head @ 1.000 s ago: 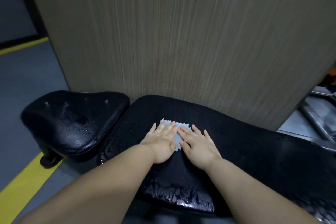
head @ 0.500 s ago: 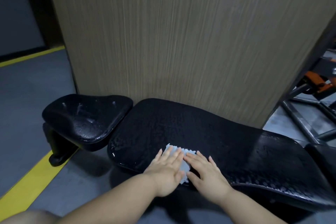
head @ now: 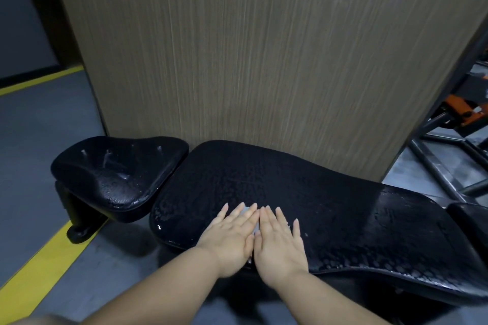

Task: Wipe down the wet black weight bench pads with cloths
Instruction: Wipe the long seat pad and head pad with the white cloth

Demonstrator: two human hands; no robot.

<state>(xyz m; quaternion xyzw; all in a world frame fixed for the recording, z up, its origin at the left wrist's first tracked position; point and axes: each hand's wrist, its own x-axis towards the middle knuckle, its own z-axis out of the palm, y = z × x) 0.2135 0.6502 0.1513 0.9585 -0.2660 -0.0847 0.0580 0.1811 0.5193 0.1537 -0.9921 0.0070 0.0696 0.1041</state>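
The long black back pad (head: 330, 206) lies across the middle, beaded with water drops. A smaller black seat pad (head: 118, 174) sits at its left end, also wet, with a small puddle in its dip. My left hand (head: 229, 237) and my right hand (head: 280, 243) lie flat side by side near the long pad's front edge. Both press on a pale blue cloth (head: 257, 225). The cloth is almost fully hidden under my palms; only slivers show between the hands and at the fingertips.
A tall wood-grain panel (head: 264, 60) stands right behind the bench. The grey floor carries a yellow stripe (head: 39, 266) at the lower left. Dark metal frame bars (head: 435, 166) and an orange part (head: 459, 108) are at the right, with another black pad (head: 470, 219) beside the bench's right end.
Both hands have dragged the cloth from the middle of the long pad toward its front edge. The cloth is now more covered by my palms.
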